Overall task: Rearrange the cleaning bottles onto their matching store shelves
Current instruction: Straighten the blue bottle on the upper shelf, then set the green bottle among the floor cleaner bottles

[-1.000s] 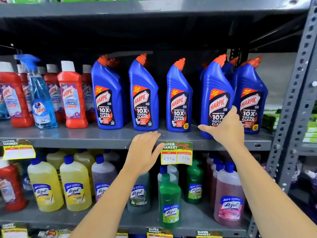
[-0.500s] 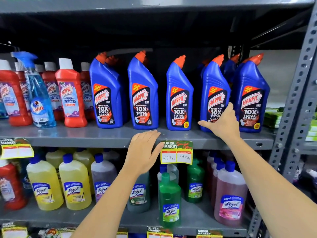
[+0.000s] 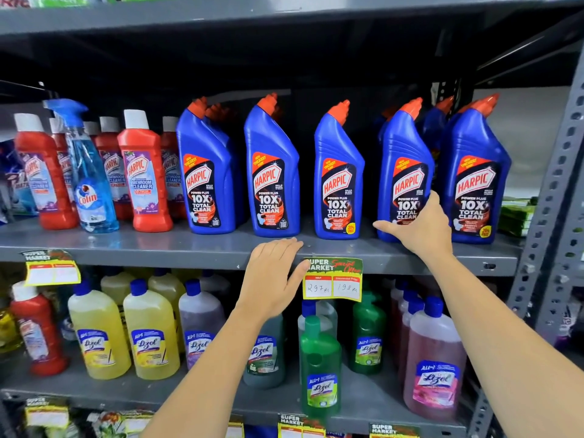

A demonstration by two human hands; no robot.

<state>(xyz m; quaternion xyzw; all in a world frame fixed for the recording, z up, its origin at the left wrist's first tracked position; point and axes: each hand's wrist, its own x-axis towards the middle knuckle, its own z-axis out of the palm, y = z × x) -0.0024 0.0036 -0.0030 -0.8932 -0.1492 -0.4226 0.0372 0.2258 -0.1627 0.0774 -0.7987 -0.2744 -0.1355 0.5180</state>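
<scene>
Blue plastic bent-neck bottle (image 3: 406,172) is gripped low by right hand (image 3: 420,229); left hand (image 3: 275,273) laid flat on grey metal shelf (image 3: 158,248). Prob. heavy, slick; body hold advised.

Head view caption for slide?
Right hand grips a Harpic bottle on the shelf; left hand rests on its edge.

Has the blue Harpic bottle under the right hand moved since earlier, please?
Yes; the blue Harpic bottle slid back from the grey metal shelf edge.
</scene>
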